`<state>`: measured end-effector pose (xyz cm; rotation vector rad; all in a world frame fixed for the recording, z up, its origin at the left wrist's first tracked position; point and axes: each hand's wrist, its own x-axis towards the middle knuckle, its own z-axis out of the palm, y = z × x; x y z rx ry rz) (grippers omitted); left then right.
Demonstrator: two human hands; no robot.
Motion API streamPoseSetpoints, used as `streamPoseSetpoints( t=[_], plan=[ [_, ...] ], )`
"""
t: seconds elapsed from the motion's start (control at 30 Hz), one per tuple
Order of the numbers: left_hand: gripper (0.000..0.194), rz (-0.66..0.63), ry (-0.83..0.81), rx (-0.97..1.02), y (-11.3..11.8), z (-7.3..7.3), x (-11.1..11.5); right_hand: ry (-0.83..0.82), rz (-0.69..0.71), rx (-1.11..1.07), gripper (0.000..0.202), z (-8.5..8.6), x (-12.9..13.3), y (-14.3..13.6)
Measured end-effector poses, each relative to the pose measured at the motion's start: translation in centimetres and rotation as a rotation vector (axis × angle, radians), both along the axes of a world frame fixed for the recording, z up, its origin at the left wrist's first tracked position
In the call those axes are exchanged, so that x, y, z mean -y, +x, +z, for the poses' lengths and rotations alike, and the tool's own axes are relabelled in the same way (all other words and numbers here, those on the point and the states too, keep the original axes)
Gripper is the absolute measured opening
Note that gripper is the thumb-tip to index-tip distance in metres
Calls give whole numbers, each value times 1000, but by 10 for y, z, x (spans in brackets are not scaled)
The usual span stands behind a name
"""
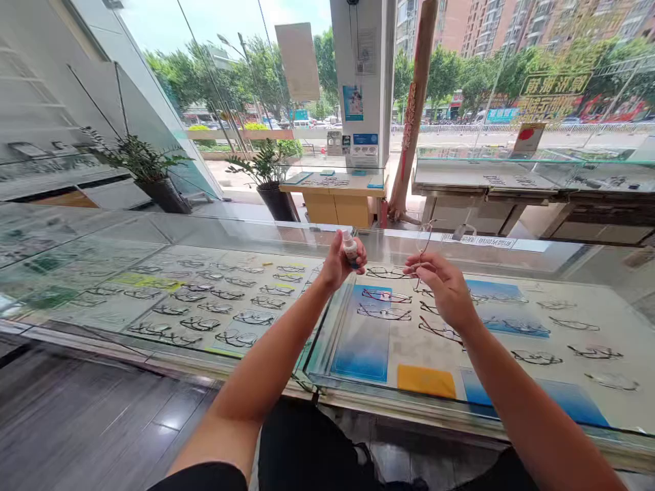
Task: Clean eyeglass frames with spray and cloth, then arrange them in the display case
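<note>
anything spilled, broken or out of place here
Nothing stands out: no spill or break shows around the bottle in the left hand or the glasses in the right hand, and the orange cloth lies flat.

A glass-topped display counter [389, 411] runs across the scene in left and right sections, its pale base [404, 348] showing through. Eyeglasses [199, 323] lie in rows in both sections, some at right over blue sheets [361, 351]. An orange cloth [426, 382] lies near the right section's near edge, on or under the glass, I cannot tell.
</note>
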<state>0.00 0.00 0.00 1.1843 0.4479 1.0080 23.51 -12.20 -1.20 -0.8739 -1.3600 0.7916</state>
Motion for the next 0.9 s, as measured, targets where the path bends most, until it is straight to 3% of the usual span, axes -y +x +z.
streamPoseSetpoints(
  t=[0.1,0.2,0.27,0.4,0.47,0.63,0.9],
  plan=[
    [94,-300,-51,-23,6,-1,20,-49,86,2,22,-5,-1,-10],
    [93,-401,-61,-26,9,-3,30,-99,156,-12,22,-8,-1,-18],
    [90,-346,-24,-46,11,-5,31,-128,186,-25,21,-9,-1,-23],
    [82,-34,144,-134,16,-15,27,-181,240,-18,23,-9,1,-26],
    [79,39,206,-215,18,-22,24,-201,261,-22,23,-10,0,-27],
    [72,22,217,-321,20,-31,22,-220,291,-35,22,-13,-1,-29],
    [70,-4,181,-299,21,-31,23,-207,339,-26,20,-14,0,-32]
  ],
)
